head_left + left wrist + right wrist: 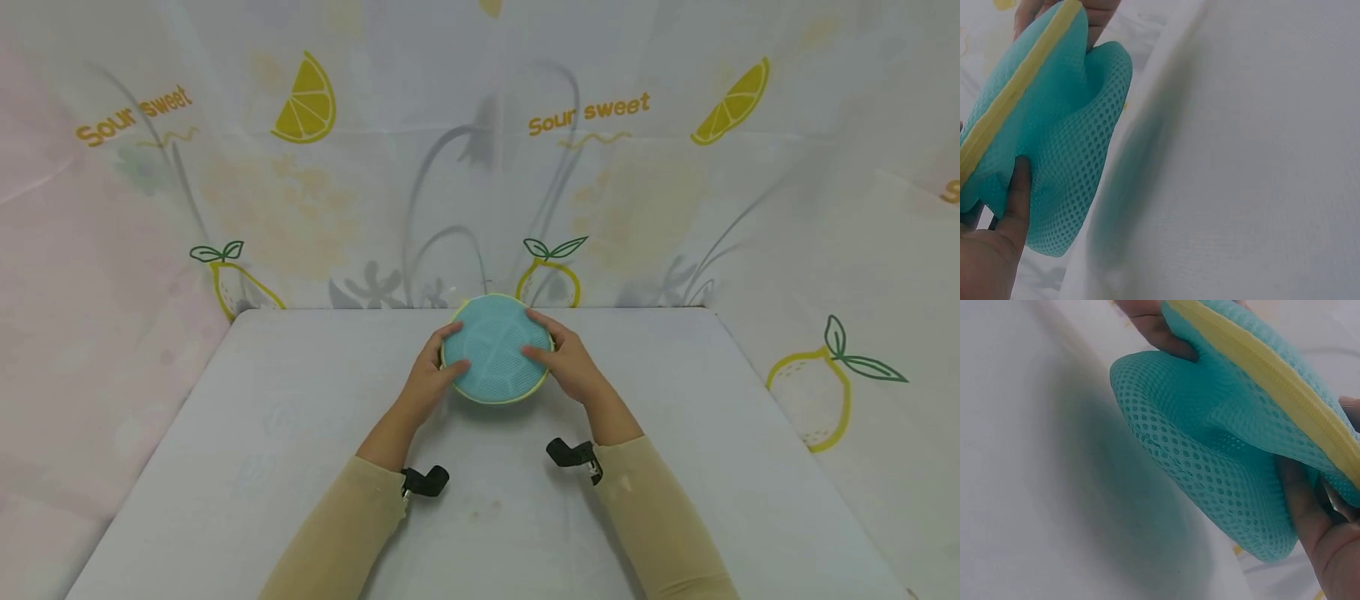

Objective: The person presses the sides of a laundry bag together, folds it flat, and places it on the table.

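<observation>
A round turquoise mesh bag [495, 348] with a yellow band round its edge is held up between both hands, over the far part of the table. My left hand [430, 372] grips its left side, thumb on the near face and other fingers at the rim. On the opposite side my right hand [572, 360] holds the edge the same way. In the left wrist view the yellow band [1016, 87] runs slantwise, and the soft mesh below it sags in a fold. The right wrist view shows the mesh underside [1179, 437] bulging, with fingers pressed into it.
The white table [300, 442] extends under both arms, its far edge meeting a hanging cloth [420, 50] printed with lemons and lettering. Black wrist-worn cameras [427, 481] stick out inward from both sleeves. The bag casts a soft shadow on the white surface.
</observation>
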`<action>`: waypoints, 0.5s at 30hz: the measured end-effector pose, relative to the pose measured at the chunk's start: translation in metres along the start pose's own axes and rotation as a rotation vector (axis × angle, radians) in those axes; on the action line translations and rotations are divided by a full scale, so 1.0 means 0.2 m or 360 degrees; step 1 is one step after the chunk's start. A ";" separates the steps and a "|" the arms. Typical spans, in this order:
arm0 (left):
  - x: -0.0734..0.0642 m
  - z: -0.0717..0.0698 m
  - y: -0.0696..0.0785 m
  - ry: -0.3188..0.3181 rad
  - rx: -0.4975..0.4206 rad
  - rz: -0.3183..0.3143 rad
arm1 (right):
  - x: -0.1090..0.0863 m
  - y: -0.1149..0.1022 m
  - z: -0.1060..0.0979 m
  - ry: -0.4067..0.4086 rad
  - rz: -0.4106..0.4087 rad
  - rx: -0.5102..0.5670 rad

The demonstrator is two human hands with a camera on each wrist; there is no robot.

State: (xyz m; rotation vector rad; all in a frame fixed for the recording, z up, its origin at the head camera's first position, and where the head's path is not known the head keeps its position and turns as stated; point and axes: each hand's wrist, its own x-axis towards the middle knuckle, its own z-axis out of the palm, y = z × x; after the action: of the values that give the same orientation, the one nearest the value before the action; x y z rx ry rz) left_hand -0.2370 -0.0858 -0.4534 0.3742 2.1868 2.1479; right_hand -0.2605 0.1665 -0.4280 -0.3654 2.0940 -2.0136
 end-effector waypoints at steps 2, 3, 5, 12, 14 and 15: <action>0.00 0.00 0.00 -0.0010 0.0000 0.0005 | 0.00 0.00 0.00 0.0009 0.0020 0.0040; -0.01 0.00 -0.01 -0.0011 0.0005 0.0001 | 0.00 0.00 0.00 0.0013 0.0030 0.0056; -0.01 0.00 -0.01 -0.0025 -0.0003 0.0004 | 0.01 0.00 -0.01 0.0032 0.0040 0.0074; -0.01 -0.01 -0.03 -0.0048 -0.0002 -0.0018 | 0.01 0.01 -0.01 0.0113 0.0018 0.0143; -0.01 -0.01 -0.03 -0.0047 0.0007 -0.0010 | 0.01 0.01 -0.01 0.0124 0.0005 0.0158; -0.01 -0.01 -0.03 -0.0044 0.0012 -0.0002 | 0.01 0.02 -0.01 0.0130 0.0002 0.0162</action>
State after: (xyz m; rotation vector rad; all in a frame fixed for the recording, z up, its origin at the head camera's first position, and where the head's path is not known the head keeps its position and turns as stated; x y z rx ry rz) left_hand -0.2368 -0.0877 -0.4596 0.4001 2.1802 2.1214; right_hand -0.2639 0.1676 -0.4310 -0.2685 2.0265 -2.1593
